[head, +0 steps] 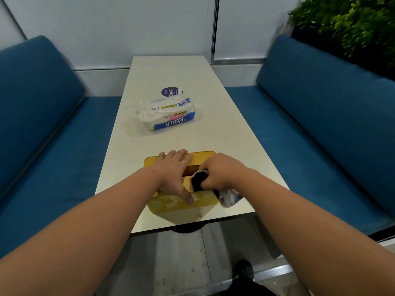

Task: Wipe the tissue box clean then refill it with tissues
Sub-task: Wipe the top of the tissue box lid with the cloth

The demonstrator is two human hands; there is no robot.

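The white bench carries a yellow tissue box under the hands, with a tissue pack and a round purple sticker beyond them.

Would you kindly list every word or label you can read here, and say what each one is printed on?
"Reach": blue band of the tissue pack, seen upside down.
"PAPER TOWEL": yellow strip on the same pack.
"ClayG": round purple sticker on the table.
Small print on the pack: too blurred to read.
Yellow tissue box: no text visible.
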